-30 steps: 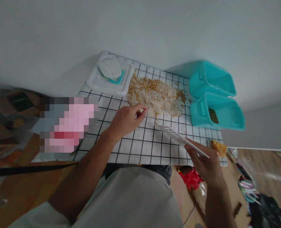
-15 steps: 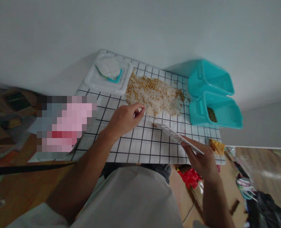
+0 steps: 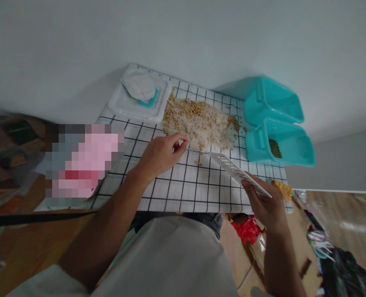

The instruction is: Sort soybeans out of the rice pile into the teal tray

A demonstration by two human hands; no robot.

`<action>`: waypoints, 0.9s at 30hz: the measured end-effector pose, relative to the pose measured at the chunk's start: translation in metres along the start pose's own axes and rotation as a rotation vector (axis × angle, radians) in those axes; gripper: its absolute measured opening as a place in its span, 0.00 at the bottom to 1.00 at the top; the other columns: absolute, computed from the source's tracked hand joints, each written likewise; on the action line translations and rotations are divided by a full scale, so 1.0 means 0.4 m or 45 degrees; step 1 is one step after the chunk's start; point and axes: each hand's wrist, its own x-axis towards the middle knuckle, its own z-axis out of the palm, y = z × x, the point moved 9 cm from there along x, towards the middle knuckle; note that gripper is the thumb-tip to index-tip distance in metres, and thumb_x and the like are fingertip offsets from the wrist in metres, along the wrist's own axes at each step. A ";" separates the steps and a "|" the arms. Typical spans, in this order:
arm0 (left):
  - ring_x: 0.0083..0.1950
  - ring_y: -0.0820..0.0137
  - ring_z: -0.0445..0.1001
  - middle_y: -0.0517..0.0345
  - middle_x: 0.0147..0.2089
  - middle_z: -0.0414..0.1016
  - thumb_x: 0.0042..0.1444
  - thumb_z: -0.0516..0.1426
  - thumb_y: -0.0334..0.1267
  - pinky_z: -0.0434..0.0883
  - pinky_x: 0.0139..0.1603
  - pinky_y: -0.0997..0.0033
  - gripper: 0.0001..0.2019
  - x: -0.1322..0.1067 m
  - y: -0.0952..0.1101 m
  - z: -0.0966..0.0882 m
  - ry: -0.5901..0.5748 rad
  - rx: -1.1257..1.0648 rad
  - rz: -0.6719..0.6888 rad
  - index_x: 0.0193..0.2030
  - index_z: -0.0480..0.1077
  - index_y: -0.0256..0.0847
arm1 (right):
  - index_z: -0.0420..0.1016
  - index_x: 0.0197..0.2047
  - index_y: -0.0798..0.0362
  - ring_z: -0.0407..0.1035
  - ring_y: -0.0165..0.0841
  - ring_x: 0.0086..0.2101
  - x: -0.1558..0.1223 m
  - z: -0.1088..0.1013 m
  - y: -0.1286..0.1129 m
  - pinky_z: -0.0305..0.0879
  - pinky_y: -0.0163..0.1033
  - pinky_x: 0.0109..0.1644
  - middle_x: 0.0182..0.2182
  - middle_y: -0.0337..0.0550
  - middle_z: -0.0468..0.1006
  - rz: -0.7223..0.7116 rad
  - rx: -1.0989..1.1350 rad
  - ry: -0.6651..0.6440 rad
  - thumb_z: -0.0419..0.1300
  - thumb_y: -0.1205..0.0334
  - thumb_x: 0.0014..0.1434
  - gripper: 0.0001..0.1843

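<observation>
A mixed heap of pale rice-like grains and yellow beans is spread over the checked tablecloth. At its near left edge is my left hand, thumb and forefinger pinched together; whatever is between the tips, if anything, is too small to make out. My right hand grips one end of a thin white slotted plate, held slanting, its far end close to the heap's near edge. A few brownish bits lie on the cloth between the hands.
Two turquoise bins stand at the right; the nearer holds small green beans. A clear lid with a folded cloth on it lies at the back left. A yellow crumpled thing sits at the right edge.
My right hand has moved the slotted plate slightly to the right and away from me, uncovering the brownish bits on the cloth. My left hand has hardly moved.
</observation>
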 end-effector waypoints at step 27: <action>0.30 0.69 0.76 0.60 0.30 0.78 0.66 0.55 0.45 0.68 0.36 0.69 0.12 -0.001 -0.010 -0.001 -0.007 -0.011 -0.022 0.47 0.76 0.45 | 0.80 0.57 0.41 0.81 0.40 0.47 0.028 0.020 -0.011 0.79 0.41 0.51 0.50 0.39 0.84 -0.121 -0.029 -0.219 0.62 0.62 0.65 0.18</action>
